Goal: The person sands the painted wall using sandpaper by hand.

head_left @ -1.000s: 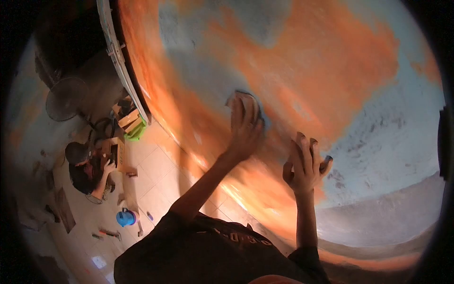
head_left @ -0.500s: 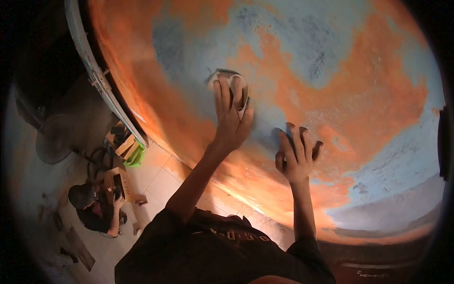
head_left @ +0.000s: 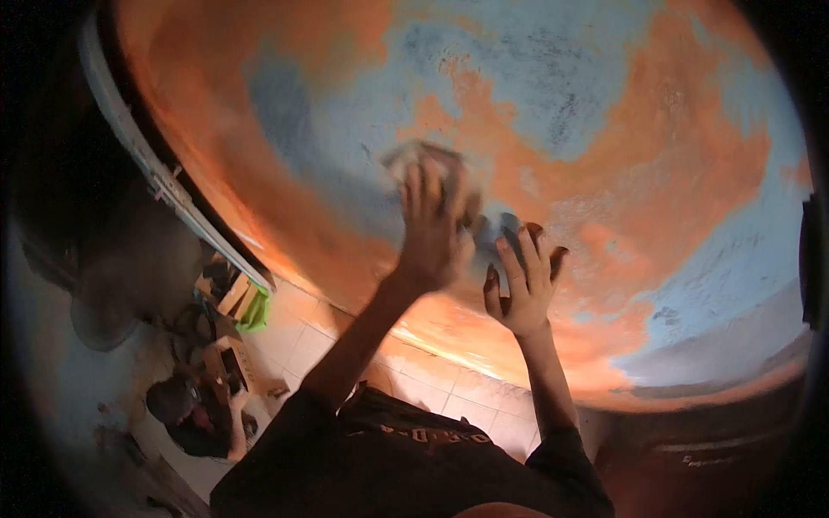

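Before me curves a large panel (head_left: 345,112) mottled orange and blue-grey, like worn vehicle paint. My left hand (head_left: 432,233), blurred by motion, presses a folded sheet that looks like sandpaper (head_left: 406,160) against the panel, fingers laid over it. Part of the sheet is hidden under the fingers. Lower and to the right, my right hand (head_left: 525,289) has its fingers spread and holds nothing. Its fingertips are at or just off the panel; I cannot tell which.
At lower left a person (head_left: 194,414) in a dark cap crouches on the tiled floor (head_left: 423,380), near cardboard boxes (head_left: 229,363) and a green bag (head_left: 255,309). A pale trim strip (head_left: 164,181) edges the panel at left. A dark panel with lettering (head_left: 708,460) lies at lower right.
My left hand and the sheet have slid a little right and down over the panel. My right hand has shifted slightly left. The camera's view has tilted a little.
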### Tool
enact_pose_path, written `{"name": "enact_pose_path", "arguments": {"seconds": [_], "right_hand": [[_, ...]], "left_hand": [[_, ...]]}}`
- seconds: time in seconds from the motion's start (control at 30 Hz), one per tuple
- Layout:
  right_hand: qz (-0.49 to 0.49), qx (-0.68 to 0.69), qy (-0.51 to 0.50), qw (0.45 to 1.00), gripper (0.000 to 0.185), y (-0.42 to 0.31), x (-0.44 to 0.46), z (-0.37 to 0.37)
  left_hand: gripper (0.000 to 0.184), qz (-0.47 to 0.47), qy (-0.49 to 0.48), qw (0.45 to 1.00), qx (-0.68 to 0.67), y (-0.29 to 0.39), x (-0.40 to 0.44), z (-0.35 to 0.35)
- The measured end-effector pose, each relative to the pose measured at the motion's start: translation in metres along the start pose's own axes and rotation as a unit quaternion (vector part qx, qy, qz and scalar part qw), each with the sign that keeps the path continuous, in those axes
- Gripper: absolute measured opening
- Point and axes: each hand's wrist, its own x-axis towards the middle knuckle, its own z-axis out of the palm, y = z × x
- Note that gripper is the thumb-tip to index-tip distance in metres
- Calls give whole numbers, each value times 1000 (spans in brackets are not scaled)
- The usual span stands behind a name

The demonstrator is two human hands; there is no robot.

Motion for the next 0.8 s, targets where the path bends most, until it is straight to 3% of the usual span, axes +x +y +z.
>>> {"name": "enact_pose_path", "arguments": {"seconds": [0.1, 0.13, 0.2, 0.3, 0.37, 0.43, 0.5, 0.53, 0.57, 0.63, 0.67, 0.73, 0.8], "right_hand": [[24, 60, -14, 998, 57, -32, -2, 14], [19, 77, -68, 995, 58, -44, 7, 12], [57, 41, -64, 996, 58, -59, -2, 25], [114, -55, -31, 991, 57, -86, 0, 64], [160, -113, 66, 978, 56, -108, 17, 96], [187, -188, 80, 961, 61, -113, 30, 104], [278, -166, 70, 943, 63, -117, 38, 99], [293, -189, 109, 931, 65, -115, 31, 107], [344, -217, 91, 909, 62, -125, 30, 109], [371, -246, 105, 889, 59, -150, 22, 131], [383, -228, 105, 889, 58, -164, 8, 146], [430, -243, 50, 868, 62, -189, -6, 168], [475, -238, 40, 846, 62, -181, -5, 158]], "left_hand": [[71, 32, -67, 996, -53, -3, -22, 3], [69, 43, -95, 990, -94, -6, -24, -2], [68, 95, -106, 977, -159, -26, -16, -23], [73, 159, -122, 948, -247, -56, 10, -48], [81, 203, -162, 877, -404, -79, 24, -61], [85, 195, -209, 847, -448, -97, 27, -76], [78, 196, -194, 881, -385, -116, 27, -82], [67, 200, -176, 884, -384, -123, 25, -82], [67, 214, -202, 870, -395, -125, 22, -83], [56, 226, -133, 935, -236, -131, 16, -87], [56, 244, -157, 924, -250, -130, 11, -84], [53, 207, -124, 970, -26, -134, 3, -78], [53, 238, -115, 964, 1, -138, 1, -64]]}}
